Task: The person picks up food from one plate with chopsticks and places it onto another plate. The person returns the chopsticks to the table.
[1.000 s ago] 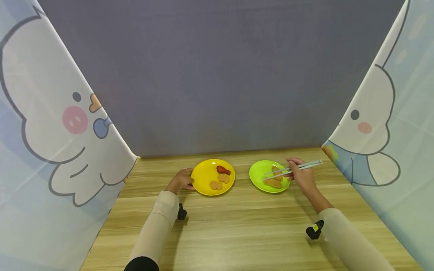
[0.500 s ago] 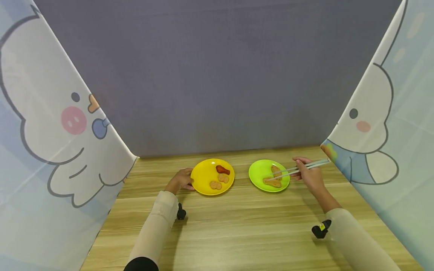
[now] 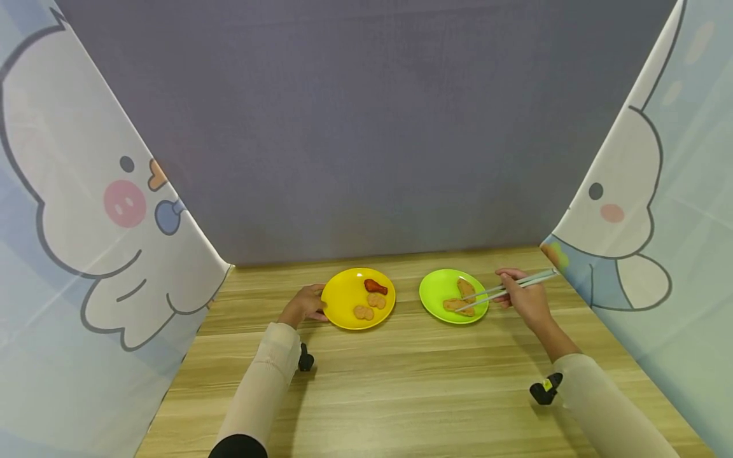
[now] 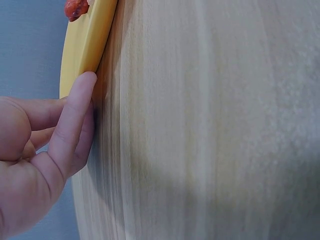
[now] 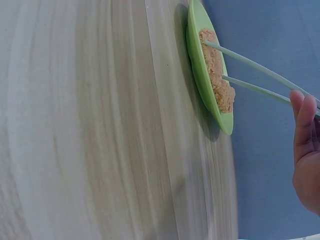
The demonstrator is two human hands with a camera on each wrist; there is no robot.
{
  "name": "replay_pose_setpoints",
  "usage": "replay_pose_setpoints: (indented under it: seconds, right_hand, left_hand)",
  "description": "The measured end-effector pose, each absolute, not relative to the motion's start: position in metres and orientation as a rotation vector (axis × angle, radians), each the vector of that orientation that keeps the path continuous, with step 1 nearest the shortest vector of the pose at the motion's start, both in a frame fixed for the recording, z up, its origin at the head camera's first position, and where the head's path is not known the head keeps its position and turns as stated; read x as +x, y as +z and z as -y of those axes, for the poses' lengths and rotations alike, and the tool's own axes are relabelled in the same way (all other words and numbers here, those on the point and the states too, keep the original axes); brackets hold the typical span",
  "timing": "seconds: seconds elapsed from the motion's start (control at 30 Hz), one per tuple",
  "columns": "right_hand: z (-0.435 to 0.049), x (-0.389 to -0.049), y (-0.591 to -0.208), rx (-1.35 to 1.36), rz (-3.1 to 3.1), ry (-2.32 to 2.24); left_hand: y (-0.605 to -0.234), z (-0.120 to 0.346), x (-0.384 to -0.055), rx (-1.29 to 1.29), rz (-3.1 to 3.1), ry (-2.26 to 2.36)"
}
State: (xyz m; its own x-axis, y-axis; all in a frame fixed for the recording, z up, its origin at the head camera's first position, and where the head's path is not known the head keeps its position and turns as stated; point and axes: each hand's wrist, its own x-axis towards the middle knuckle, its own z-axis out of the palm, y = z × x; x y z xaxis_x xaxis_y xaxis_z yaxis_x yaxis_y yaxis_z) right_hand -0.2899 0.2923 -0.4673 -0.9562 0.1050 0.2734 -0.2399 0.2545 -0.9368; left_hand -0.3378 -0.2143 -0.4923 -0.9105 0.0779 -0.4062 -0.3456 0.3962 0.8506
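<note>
My left hand holds the left rim of the yellow plate; in the left wrist view its fingers meet at that rim. The plate bears a red-brown drumstick and two tan nuggets, one of them toward the front. My right hand grips a pair of pale green chopsticks near their rear ends. Their tips are spread over the green plate, at the front fried chicken piece. A second fried piece lies behind it.
Both plates stand on a wood-grain table, with a gap between them. A grey backdrop rises at the rear edge. Cartoon-printed cloth closes off the left side, and similar cloth the right.
My right hand has drawn to the right, and the chopstick tips have shifted right and toward the front piece. My left hand stays at the yellow plate's rim.
</note>
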Motion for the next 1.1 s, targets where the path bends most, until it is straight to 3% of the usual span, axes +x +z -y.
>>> replay_pose_setpoints:
  seconds: [1.1]
  right_hand:
    - [-0.285, -0.291, -0.479, 0.089, 2.251, 1.676]
  left_hand:
    - [-0.492, 0.213, -0.336, -0.216, -2.306, 1.506]
